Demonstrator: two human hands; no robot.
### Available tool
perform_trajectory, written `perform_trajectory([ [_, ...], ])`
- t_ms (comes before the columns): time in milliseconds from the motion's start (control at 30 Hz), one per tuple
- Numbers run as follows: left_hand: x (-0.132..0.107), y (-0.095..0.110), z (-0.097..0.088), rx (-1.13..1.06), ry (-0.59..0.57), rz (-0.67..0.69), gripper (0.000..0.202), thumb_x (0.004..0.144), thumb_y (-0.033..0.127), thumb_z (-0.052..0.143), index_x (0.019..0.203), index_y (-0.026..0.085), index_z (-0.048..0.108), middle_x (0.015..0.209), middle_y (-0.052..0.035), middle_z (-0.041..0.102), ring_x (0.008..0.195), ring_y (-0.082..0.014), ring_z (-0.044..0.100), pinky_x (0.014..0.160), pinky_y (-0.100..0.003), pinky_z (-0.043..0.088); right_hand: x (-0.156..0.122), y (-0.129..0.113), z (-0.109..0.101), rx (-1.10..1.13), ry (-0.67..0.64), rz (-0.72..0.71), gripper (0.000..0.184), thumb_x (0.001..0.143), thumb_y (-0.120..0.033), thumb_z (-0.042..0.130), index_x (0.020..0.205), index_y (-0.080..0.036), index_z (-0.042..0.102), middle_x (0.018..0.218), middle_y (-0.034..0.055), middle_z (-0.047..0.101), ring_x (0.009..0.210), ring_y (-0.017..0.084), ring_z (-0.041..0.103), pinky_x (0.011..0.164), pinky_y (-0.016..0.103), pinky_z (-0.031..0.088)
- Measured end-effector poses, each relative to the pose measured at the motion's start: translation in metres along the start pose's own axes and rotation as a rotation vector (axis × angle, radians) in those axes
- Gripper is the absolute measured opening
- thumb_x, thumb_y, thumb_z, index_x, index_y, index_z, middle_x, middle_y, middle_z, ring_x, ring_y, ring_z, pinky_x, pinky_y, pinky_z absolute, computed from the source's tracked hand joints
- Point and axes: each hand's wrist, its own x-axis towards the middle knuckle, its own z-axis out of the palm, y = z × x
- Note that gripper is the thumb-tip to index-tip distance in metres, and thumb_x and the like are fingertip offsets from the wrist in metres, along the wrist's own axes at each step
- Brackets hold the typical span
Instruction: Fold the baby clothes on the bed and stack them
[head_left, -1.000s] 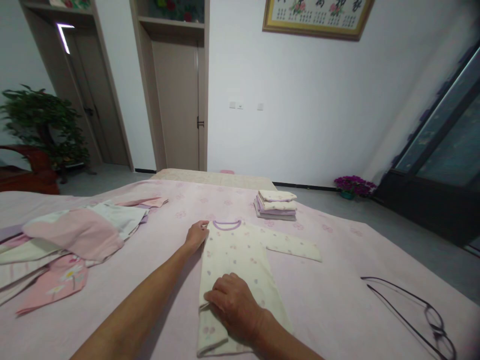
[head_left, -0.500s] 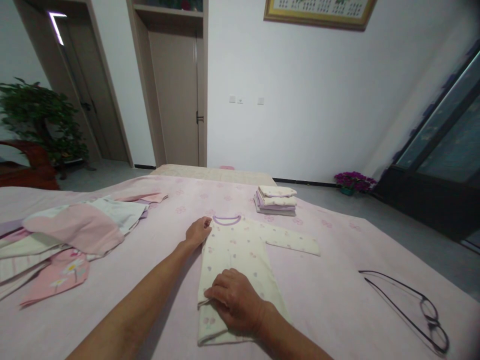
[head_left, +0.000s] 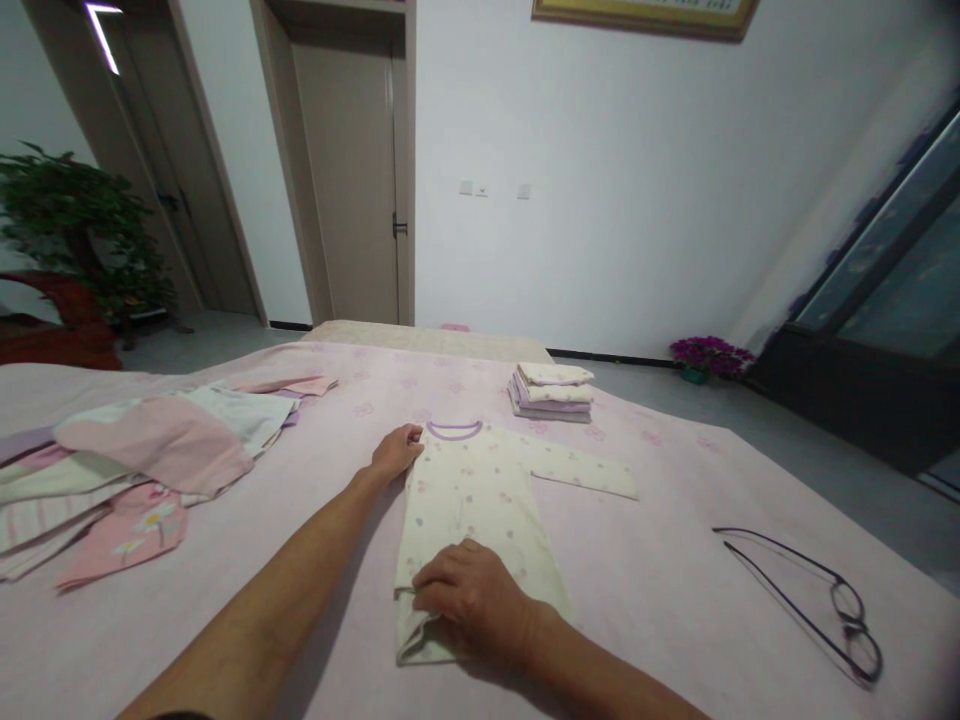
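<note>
A cream long-sleeved child's top (head_left: 480, 500) with small printed motifs and a purple neckband lies on the pink bed cover. One sleeve stretches out to the right; the left sleeve cannot be seen. My left hand (head_left: 397, 452) is closed on the shoulder edge beside the neckband. Down at the hem, my right hand (head_left: 476, 600) is closed on the cloth, its fingertips partly hidden. Under that hand two layers of the hem show, the lower corner slightly bunched.
A loose pile of clothes (head_left: 157, 445) spreads over the left side. Behind the top stands a stack of folded clothes (head_left: 553, 392). Black eyeglasses (head_left: 847, 622) lie at the right on the pink cover (head_left: 645, 580).
The lower hem corner has bunched up a little beneath my right hand. My left hand stays at the shoulder. The view has tilted slightly downward.
</note>
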Motion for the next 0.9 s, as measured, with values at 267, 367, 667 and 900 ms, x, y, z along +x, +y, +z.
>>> perform_trajectory([
  [267,0.002,-0.004,0.000,-0.014,-0.005,0.027,0.037,0.077,0.015,0.063,0.114,0.018,0.068,0.110,-0.0061,0.073,0.099,-0.0182,0.066,0.082,-0.024,0.049,0.004,-0.013,0.010,0.106,0.055,0.078,0.040,0.071,-0.009,0.061,0.108,-0.025,0.062,0.115,0.0022,0.069,0.101,0.020,0.061,0.086,0.033,0.042],
  [367,0.002,-0.005,0.001,-0.013,-0.002,0.036,0.038,0.077,0.015,0.063,0.115,0.018,0.067,0.111,-0.0060,0.073,0.097,-0.0179,0.067,0.082,-0.024,0.049,-0.001,-0.009,-0.002,0.092,0.018,0.165,0.050,0.068,-0.007,0.059,0.115,-0.023,0.058,0.116,0.0050,0.067,0.103,0.021,0.058,0.090,0.034,0.041],
  [667,-0.002,-0.002,0.001,-0.003,0.010,0.044,0.038,0.079,0.013,0.061,0.116,0.017,0.066,0.111,-0.0062,0.072,0.095,-0.0167,0.067,0.082,-0.024,0.048,0.000,0.004,-0.005,-0.082,0.072,0.198,0.017,0.083,-0.012,0.054,0.093,-0.022,0.062,0.088,0.0040,0.064,0.082,0.019,0.052,0.075,0.032,0.034],
  [900,-0.010,0.006,0.002,-0.006,0.038,-0.002,0.039,0.081,0.015,0.061,0.119,0.018,0.065,0.113,-0.0078,0.070,0.100,-0.0195,0.064,0.087,-0.028,0.048,-0.008,0.011,-0.012,-0.064,0.066,0.207,0.029,0.062,-0.008,0.055,0.087,-0.020,0.062,0.083,0.0041,0.059,0.082,0.020,0.048,0.073,0.033,0.031],
])
